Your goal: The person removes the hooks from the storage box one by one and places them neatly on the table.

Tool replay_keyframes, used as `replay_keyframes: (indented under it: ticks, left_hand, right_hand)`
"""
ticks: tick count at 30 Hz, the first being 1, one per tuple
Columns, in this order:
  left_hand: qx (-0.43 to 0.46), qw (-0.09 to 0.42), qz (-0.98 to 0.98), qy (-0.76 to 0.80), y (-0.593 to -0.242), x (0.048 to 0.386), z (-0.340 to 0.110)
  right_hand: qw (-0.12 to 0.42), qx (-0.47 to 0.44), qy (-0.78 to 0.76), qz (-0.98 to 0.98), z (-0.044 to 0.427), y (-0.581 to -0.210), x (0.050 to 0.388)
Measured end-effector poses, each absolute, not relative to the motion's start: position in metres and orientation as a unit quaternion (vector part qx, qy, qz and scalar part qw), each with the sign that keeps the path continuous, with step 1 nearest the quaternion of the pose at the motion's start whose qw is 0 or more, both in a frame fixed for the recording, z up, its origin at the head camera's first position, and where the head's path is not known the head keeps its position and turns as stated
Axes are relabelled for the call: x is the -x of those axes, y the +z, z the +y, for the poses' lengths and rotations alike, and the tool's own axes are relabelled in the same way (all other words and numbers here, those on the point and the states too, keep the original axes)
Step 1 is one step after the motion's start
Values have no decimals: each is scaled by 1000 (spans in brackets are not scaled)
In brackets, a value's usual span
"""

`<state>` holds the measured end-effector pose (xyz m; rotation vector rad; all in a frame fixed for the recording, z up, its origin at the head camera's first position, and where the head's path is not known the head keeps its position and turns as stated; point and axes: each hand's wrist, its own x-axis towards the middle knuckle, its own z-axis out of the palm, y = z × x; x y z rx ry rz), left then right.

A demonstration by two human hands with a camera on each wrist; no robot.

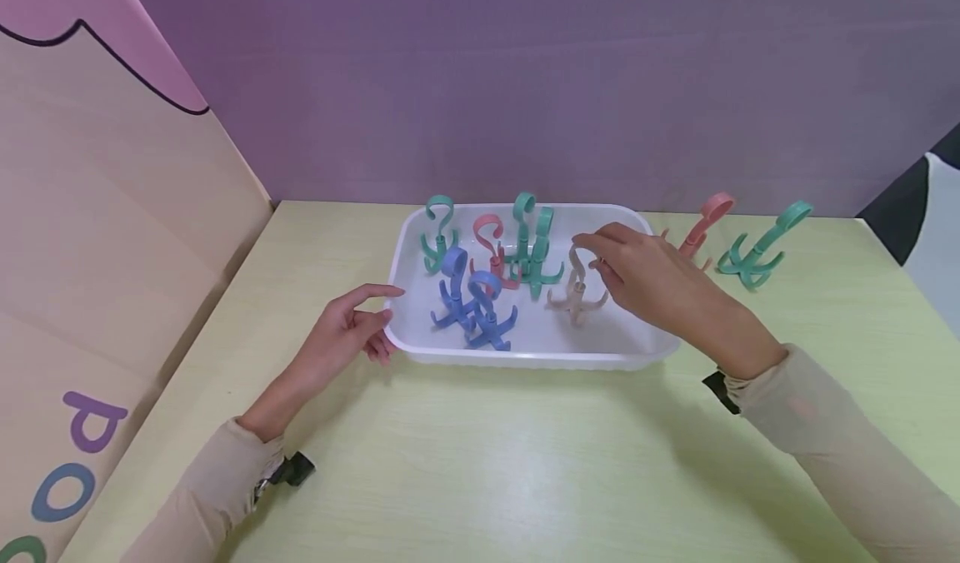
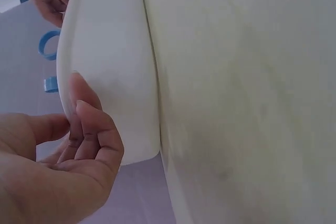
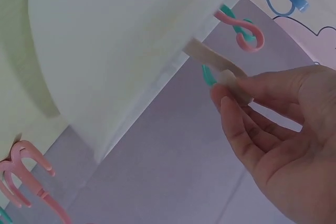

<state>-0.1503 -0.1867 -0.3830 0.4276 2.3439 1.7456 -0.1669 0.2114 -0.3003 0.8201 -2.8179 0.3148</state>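
Beige was the hook [image 1: 576, 298] that I saw in the right hand [image 1: 648, 280]: the thumb and fingers pinched its curled top, and its prongs were down inside the white tray [image 1: 525, 357], near the right end. Whether they touched the floor, I could not tell. I judged that the top was gripped because it stood highest, away from the prongs. The left hand [image 1: 341, 330] pinched the rim at the left end, its index finger stretched over the edge, probably for steadying the tray on the bench [image 1: 487, 463]. Blue hooks [image 1: 491, 330] lay between both hands. The right forearm reached from the lower right, with the hand angled down above the tray; the left forearm came from the lower left, its hand beside the wall.
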Motion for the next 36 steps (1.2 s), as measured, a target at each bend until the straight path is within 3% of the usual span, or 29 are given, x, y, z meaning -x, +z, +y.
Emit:
replay_keyframes:
  ticks: [8,18,36]
  left_hand:
    - [-155,53,836,524,-378,162,-186]
    - [-154,98,814,552,-380,173,-191]
    - [-140,122,796,576,-379,174,-192]
  right_hand:
    - [98,-291,106,-946,217,-300,168]
    - [114,-306,108,-939,221,-301,170]
    - [129,-287,196,-929,238,-304,162]
